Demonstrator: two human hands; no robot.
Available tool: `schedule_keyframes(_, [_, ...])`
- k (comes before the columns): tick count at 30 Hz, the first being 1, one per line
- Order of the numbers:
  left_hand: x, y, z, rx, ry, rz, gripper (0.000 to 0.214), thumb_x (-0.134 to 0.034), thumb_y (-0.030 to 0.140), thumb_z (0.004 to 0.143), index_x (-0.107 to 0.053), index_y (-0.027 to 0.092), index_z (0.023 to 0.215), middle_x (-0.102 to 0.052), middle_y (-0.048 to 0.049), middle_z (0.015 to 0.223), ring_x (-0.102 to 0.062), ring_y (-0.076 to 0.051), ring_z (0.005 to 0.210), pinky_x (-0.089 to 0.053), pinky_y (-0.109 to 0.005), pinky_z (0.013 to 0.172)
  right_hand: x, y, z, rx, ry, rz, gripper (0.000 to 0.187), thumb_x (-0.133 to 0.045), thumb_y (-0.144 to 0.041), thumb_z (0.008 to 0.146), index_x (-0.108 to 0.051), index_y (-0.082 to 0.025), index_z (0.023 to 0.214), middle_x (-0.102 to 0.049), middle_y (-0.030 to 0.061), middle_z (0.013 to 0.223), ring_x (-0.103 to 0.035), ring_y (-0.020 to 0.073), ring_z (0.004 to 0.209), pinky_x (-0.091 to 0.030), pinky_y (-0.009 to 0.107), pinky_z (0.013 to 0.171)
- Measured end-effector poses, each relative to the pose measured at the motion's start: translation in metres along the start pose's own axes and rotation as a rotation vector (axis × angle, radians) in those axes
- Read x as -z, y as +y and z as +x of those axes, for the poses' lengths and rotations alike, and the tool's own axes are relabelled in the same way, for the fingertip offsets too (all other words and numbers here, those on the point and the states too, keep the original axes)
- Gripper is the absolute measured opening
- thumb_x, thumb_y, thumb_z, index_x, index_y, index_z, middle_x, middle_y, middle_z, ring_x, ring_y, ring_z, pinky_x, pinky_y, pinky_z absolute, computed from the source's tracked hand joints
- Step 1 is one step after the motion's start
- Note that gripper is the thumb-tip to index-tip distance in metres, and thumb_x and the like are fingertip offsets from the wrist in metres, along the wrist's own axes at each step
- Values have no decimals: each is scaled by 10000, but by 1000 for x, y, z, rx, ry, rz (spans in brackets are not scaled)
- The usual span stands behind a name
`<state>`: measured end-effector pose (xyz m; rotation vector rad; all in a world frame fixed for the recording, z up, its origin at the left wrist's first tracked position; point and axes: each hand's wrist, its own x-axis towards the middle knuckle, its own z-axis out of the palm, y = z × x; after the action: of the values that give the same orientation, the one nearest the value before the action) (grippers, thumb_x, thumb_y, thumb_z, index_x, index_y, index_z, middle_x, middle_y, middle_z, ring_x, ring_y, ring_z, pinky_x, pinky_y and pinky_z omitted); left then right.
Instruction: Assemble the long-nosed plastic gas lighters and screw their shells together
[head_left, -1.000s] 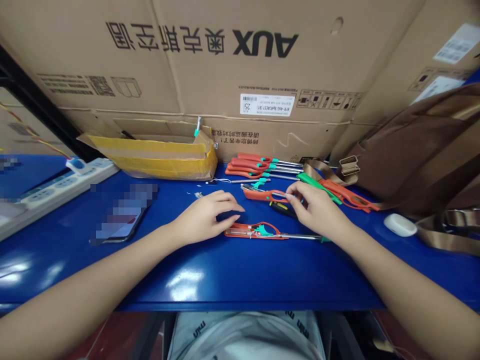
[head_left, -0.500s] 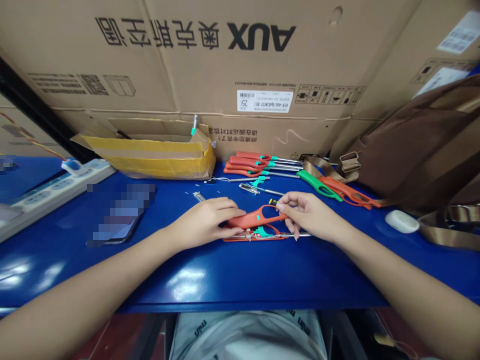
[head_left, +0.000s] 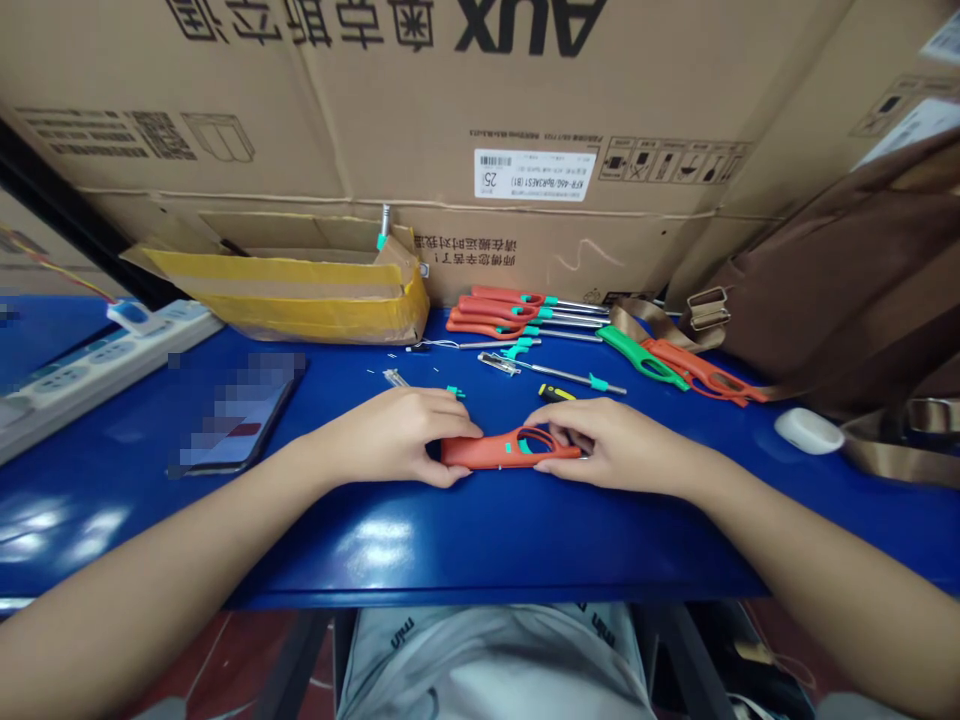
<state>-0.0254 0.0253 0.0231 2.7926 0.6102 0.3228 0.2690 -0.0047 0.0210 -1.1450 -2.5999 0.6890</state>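
Note:
An orange long-nosed lighter (head_left: 480, 452) lies on the blue table, its upper shell half now over the lower one. My left hand (head_left: 409, 435) grips its rounded end between thumb and fingers. My right hand (head_left: 600, 440) pinches the other end, beside the trigger loop, where a bit of teal trigger shows; it covers most of the metal tube. Just beyond lie a yellow-and-black tool (head_left: 556, 393), a metal tube with a teal piece (head_left: 585, 380), a clear lighter tank (head_left: 499, 364) and another small clear part (head_left: 395, 379).
Several orange lighters (head_left: 491, 313) are stacked at the back. Green shell (head_left: 645, 357) and orange shell (head_left: 705, 372) pieces lie right of them. A yellow-taped box (head_left: 300, 300), phone (head_left: 244, 420) and power strip (head_left: 97, 360) stand left. A white mouse-like object (head_left: 808, 431) and brown bag (head_left: 825, 290) are right.
The upper orange shell half has come down onto the lower half, hiding the inner parts. My right hand has moved from holding the raised shell to pinching the lighter's end.

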Motion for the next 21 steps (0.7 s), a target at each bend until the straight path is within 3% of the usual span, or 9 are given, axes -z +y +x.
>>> schedule_keyframes(4, [0,0,-1,51,-57,40,312,-707,404,892,-731,191,1120,-732,-59,1059,-693,-208,945,-495,-270,803,-1,1,2,29,5,-88,225,-702,-334,887,-682,-220,1081,-671,13,898,-606,163,782,-392,255,659])
schedule_keyframes(14, [5,6,1,141,-108,-8,289,-713,356,893,-730,217,1146,-693,-17,1007,-645,-135,760,-448,-226,660,-2,0,2,-26,-12,-139,265,-734,-379,872,-678,-228,1082,-671,-13,863,-609,155,748,-366,256,636])
schedule_keyframes(21, [3,6,0,143,-96,26,371,-708,463,887,-720,239,1183,-710,-14,1060,-691,-172,878,-462,-244,723,4,-2,-2,16,17,-237,288,-691,-473,906,-672,-215,1030,-681,12,915,-625,169,780,-386,269,662])
